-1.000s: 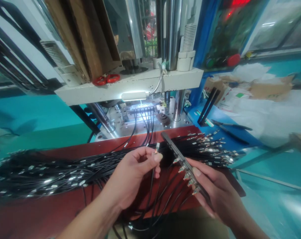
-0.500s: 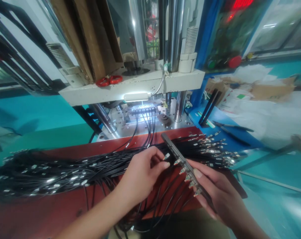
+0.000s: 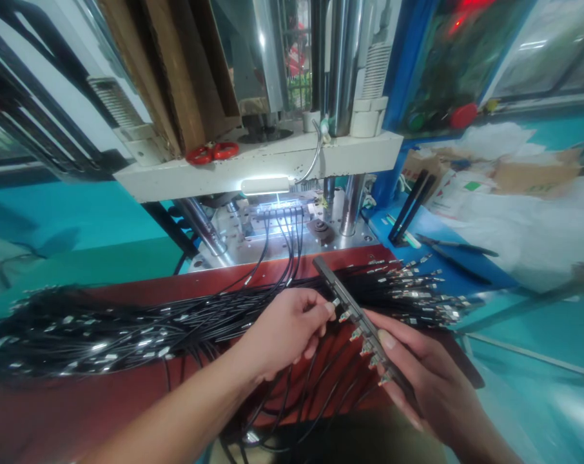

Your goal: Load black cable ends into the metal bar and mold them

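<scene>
My right hand (image 3: 418,367) grips a dark metal bar (image 3: 343,290) that slants across the view, thumb on top and fingers underneath. Several small cable connectors (image 3: 365,348) sit in a row along the bar's left edge, their black cables hanging down. My left hand (image 3: 292,332) pinches one more cable connector (image 3: 336,303) between thumb and fingertips, right at the bar's edge. Whether it is seated in the bar I cannot tell. Behind both hands lies a long bundle of black cables (image 3: 185,322) across the red-brown work surface (image 3: 214,396).
Ahead stands a press with a white plate (image 3: 267,161) and a lit mould (image 3: 280,212), cables running out of it. Red-handled scissors (image 3: 212,153) lie on the plate. On the blue shelf at right are black pliers (image 3: 459,248); white bags (image 3: 538,212) lie beyond.
My left hand has moved slightly right, bringing the connector from a small gap away up to the bar's edge. My right hand and the bar stay nearly where they were.
</scene>
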`<state>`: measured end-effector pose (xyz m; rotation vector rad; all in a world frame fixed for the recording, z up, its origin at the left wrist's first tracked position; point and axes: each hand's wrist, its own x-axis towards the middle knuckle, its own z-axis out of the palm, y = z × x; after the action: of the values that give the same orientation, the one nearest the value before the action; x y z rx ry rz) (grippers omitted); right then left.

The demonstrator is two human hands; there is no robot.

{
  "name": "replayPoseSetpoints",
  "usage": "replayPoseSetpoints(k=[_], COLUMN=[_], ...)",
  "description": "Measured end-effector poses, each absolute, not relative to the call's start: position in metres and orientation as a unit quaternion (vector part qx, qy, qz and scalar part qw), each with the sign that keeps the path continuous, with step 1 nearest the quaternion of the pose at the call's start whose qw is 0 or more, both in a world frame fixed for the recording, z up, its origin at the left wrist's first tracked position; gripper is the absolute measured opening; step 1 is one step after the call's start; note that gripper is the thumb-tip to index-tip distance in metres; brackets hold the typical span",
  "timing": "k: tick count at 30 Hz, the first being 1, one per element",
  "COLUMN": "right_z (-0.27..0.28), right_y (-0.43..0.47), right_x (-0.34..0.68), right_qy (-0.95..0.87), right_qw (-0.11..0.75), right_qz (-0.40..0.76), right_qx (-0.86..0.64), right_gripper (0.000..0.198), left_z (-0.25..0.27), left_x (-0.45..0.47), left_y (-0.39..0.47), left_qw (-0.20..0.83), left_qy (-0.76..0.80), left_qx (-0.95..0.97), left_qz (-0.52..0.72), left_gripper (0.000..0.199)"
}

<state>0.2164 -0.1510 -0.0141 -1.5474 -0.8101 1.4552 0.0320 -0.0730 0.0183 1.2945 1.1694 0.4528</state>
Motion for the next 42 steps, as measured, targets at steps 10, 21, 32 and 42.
replayPoseSetpoints(k=[10, 21, 32, 42], right_z=[-0.016, -0.017, -0.01, -0.012], right_y=[-0.151, -0.15, -0.151, -0.151], right_x=[0.217, 0.221, 0.231, 0.23], right_qy=[-0.336, -0.338, -0.335, -0.349], right_qw=[0.415, 0.408, 0.427, 0.413], right_qz=[0.587, 0.602, 0.613, 0.62], right_qx=[-0.609, -0.597, -0.574, -0.568], right_gripper=[0.063, 0.068, 0.062, 0.067], left_z=[0.016, 0.02, 0.022, 0.027], left_x=[0.033, 0.032, -0.009, -0.001], left_y=[-0.066, -0.066, -0.088, -0.081], left_qw=[0.655, 0.701, 0.801, 0.708], left_qy=[0.48, 0.456, 0.382, 0.475], left_qx=[0.553, 0.515, 0.371, 0.396], left_qz=[0.186, 0.188, 0.273, 0.342], left_gripper=[0.025, 0.028, 0.021, 0.024])
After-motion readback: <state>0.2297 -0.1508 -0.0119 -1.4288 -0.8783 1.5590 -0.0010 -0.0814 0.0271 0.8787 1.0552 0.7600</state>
